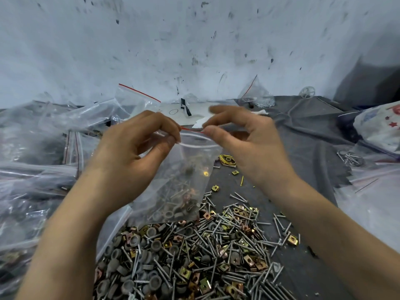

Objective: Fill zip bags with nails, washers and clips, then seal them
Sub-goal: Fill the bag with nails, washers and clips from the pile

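Head view: your left hand (pixel 138 148) and right hand (pixel 246 146) each pinched the red seal strip (pixel 191 130) of the zip bag (pixel 186 182); you needed fingers (pixel 209 132) pressing evenly along it, contents hanging low.

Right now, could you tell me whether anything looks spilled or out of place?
Nothing looks damaged. A few stray clips and nails lie apart from the main pile on the grey cloth. The zip bag hangs pinched at its top by left hand and right hand.
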Available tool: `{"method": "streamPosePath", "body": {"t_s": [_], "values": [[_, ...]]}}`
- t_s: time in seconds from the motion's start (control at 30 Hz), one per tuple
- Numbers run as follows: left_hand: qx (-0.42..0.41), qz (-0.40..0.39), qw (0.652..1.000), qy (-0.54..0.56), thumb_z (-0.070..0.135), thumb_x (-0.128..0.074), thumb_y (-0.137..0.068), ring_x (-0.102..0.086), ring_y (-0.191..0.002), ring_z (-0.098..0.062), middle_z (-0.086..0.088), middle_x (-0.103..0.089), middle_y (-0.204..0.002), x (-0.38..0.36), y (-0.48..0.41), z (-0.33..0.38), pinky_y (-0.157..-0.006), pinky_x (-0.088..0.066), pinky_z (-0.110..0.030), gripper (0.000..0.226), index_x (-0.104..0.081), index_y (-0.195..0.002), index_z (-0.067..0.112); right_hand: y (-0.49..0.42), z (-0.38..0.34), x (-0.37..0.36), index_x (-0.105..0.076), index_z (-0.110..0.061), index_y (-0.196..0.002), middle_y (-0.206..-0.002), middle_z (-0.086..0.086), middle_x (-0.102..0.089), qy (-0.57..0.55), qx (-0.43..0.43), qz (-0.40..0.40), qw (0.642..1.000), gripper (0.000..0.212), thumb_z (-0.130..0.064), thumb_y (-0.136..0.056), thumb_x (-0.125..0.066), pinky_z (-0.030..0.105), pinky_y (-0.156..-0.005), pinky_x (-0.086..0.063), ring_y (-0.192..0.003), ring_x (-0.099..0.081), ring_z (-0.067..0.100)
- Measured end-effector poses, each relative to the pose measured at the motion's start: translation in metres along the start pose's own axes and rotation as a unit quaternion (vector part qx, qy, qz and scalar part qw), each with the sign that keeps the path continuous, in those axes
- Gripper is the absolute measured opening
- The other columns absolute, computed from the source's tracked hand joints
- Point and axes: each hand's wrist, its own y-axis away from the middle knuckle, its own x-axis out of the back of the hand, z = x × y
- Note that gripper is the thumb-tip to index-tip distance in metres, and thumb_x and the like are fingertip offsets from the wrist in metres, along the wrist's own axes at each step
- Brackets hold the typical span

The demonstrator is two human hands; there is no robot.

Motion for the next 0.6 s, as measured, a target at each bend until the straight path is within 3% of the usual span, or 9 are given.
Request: {"method": "streamPosePath", "body": {"t_s": [0.07,0.13,0.2,0.27,0.33,0.43,0.5,0.6], "values": [[0.0,0.002,1.0,-0.005,0.018,-0.054,-0.085,-0.065,-0.088,-0.006,0.005,-0.068,-0.101,0.001,0.0,-0.001,-0.085,-0.051,-0.022,0.01,-0.064,-0.087,0.018,0.003,0.012,0.001,-0.067,-0.027,-0.08,-0.094,-0.007,-0.068,-0.036,-0.007,0.059,0.998,0.022,-0.006,-0.086,-0.064,0.011,-0.068,-0.047,-0.079,-0.061,-0.006],[0.001,0.007,1.0,-0.01,0.019,-0.054,-0.085,-0.065,-0.086,-0.005,0.004,-0.068,-0.102,0.002,0.0,-0.002,-0.085,-0.052,-0.024,0.011,-0.064,-0.087,0.017,0.013,0.031,-0.004,-0.066,-0.024,-0.08,-0.077,-0.013,-0.065,0.003,-0.047,0.04,0.998,0.028,0.003,-0.085,-0.059,0.009,-0.064,-0.042,-0.066,-0.056,-0.008],[-0.001,0.01,1.0,-0.012,0.019,-0.054,-0.084,-0.066,-0.086,-0.006,0.004,-0.068,-0.103,0.003,-0.001,-0.002,-0.085,-0.052,-0.026,0.01,-0.064,-0.086,0.017,0.029,0.056,-0.015,-0.07,-0.017,-0.085,-0.076,-0.011,-0.064,0.133,-0.085,-0.09,0.983,0.02,0.001,-0.083,-0.061,0.015,-0.067,-0.042,-0.069,-0.056,0.0],[-0.001,0.011,1.0,-0.012,0.019,-0.054,-0.084,-0.066,-0.087,-0.007,0.004,-0.068,-0.103,0.003,0.0,-0.002,-0.085,-0.052,-0.026,0.01,-0.064,-0.086,0.018,0.047,0.078,-0.025,-0.071,-0.014,-0.096,-0.087,-0.003,-0.065,0.241,-0.103,-0.215,0.941,0.013,-0.012,-0.084,-0.067,0.02,-0.075,-0.045,-0.081,-0.06,0.011],[-0.002,0.011,1.0,-0.011,0.019,-0.054,-0.084,-0.066,-0.089,-0.007,0.003,-0.068,-0.103,0.003,0.0,-0.002,-0.086,-0.052,-0.026,0.009,-0.064,-0.086,0.018,0.058,0.09,-0.03,-0.07,-0.017,-0.101,-0.097,0.001,-0.064,0.305,-0.107,-0.258,0.91,0.017,-0.022,-0.085,-0.068,0.024,-0.08,-0.046,-0.092,-0.06,0.018],[0.003,0.011,1.0,-0.006,0.019,-0.054,-0.084,-0.066,-0.089,-0.008,0.003,-0.068,-0.102,0.004,0.0,-0.001,-0.086,-0.052,-0.026,0.01,-0.064,-0.086,0.018,0.063,0.093,-0.032,-0.067,-0.022,-0.101,-0.1,-0.003,-0.06,0.336,-0.1,-0.251,0.902,0.014,-0.024,-0.088,-0.064,0.022,-0.075,-0.038,-0.097,-0.057,0.017],[0.004,0.009,1.0,-0.008,0.019,-0.054,-0.084,-0.066,-0.09,-0.008,0.004,-0.068,-0.102,0.003,0.0,-0.001,-0.086,-0.052,-0.029,0.01,-0.064,-0.086,0.018,0.064,0.094,-0.032,-0.066,-0.021,-0.1,-0.104,-0.001,-0.061,0.342,-0.082,-0.257,0.9,0.013,-0.02,-0.088,-0.063,0.025,-0.08,-0.041,-0.098,-0.057,0.017],[0.0,0.004,1.0,-0.017,0.02,-0.054,-0.084,-0.066,-0.088,-0.008,0.005,-0.068,-0.101,0.003,0.0,0.001,-0.085,-0.051,-0.034,0.01,-0.064,-0.086,0.02,0.06,0.084,-0.027,-0.067,-0.017,-0.092,-0.091,-0.002,-0.065,0.252,-0.081,-0.186,0.946,0.009,-0.012,-0.085,-0.068,0.02,-0.076,-0.046,-0.086,-0.06,0.015]]}}
